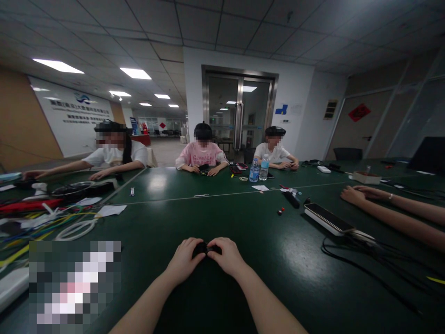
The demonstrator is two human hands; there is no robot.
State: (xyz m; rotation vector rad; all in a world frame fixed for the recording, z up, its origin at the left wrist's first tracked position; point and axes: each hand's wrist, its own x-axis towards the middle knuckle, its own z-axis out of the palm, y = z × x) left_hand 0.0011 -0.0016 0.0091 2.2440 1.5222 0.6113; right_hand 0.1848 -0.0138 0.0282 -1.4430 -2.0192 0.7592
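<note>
On the dark green table [257, 250], close in front of me, my left hand [183, 260] is closed with thumb and fingers curled around a small black object [200, 248]. My right hand [227, 256] meets it from the other side, its fingers closed on the right end of the same dark piece. Both hands rest low at the tabletop, fingertips nearly touching. The object is mostly covered by my fingers and too dark for its kind to be made out.
Tangled cables [74, 228] and a paper sheet [111, 210] lie left. Two water bottles [259, 170] stand ahead. Right are a phone [328, 218] on a white box, black cords [365, 273] and another person's hands [358, 195]. Several people sit across the table.
</note>
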